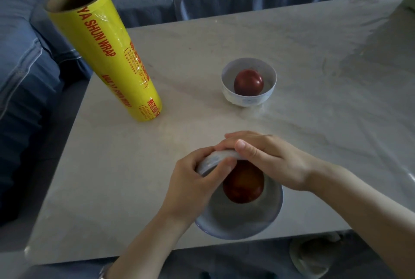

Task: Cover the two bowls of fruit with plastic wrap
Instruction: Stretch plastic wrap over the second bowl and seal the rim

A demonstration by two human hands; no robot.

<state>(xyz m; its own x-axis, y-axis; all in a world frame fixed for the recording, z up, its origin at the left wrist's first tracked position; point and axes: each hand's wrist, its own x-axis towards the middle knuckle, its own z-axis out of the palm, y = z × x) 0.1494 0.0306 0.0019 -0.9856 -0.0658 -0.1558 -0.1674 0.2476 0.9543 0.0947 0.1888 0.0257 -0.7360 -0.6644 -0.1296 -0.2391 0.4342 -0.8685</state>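
While my left fingers [222,166] and right fingers [244,148] are gripping the near bowl [238,227] at its far rim, pressing plastic wrap [216,159] down, the far bowl [249,99] is waiting, its cover unclear.

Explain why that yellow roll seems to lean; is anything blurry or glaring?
Head view: wide-angle distortion likely tilts the roll near the edge; head view: near bowl and its fruit look soft, hazy; head view: pale glare washes the table at right.
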